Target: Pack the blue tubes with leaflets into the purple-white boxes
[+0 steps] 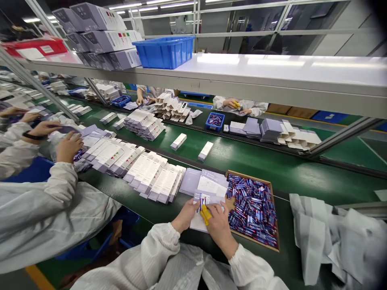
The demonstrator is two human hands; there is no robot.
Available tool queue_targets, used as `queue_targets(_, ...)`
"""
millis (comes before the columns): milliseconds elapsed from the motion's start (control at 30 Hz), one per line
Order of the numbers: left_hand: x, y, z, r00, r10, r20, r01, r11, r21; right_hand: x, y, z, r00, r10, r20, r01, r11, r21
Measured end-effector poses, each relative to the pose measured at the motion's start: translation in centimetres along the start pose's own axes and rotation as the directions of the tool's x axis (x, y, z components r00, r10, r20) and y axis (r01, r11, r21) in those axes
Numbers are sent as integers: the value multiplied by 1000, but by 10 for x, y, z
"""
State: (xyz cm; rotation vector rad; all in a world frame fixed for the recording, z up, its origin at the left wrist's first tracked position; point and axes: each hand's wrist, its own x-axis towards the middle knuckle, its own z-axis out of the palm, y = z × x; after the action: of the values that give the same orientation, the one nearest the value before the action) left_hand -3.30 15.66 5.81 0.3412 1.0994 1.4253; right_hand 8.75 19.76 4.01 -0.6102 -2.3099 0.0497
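At the near belt edge, my left hand (186, 214) is closed on the left edge of a pale printed leaflet (216, 199). A few small blue-and-silver batteries (203, 199) lie on it between my hands. My right hand (220, 225), yellow covers on its fingers, is bent over the leaflet with a fingertip at the batteries; its grip is partly hidden. Under both hands lies a white sheet or stack (198, 222). Just beyond sit lilac booklets (190, 181). To the right, a cardboard tray (273, 207) is full of loose batteries.
White cartons (154, 173) line the belt at left, beside a co-worker's hands (69, 147). Two single cartons (206, 151) lie on the green belt (256, 157). White bags (320, 237) hang at right. A shelf (272, 76) spans overhead with a blue bin (165, 52).
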Motion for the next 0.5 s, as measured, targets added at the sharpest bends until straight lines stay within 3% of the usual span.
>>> queue_targets(233, -5, 0, 8, 997, -34, 72, 36, 999, -25, 0, -4, -13, 980, 180, 88, -186, 980, 68)
queue_targets(300, -4, -1, 6, 997, -63, 46, 65, 997, -42, -4, 9, -21, 960, 255, 112, -269, 954, 135)
queue_targets(333, -4, 0, 4, 996, -83, 21, 84, 995, -44, -8, 22, -27, 929, 355, 107, -367, 922, 125)
queue_targets(367, -3, 0, 2, 994, -108, -6, 108, 993, -40, -14, 39, -35, 865, 495, 83, -500, 862, 75)
queue_targets(400, -2, 1, 0, 990, -136, -27, 135, 990, -31, -22, 60, -44, 765, 644, 33, -644, 765, 0)
queue_targets(467, -1, 4, -3, 983, -179, -41, 179, 984, -11, -45, 106, -67, 476, 874, -101, -875, 459, -155)
queue_targets(500, -2, 6, -3, 980, -198, -33, 198, 980, -6, -60, 128, -79, 389, 907, -164, -914, 357, -190)
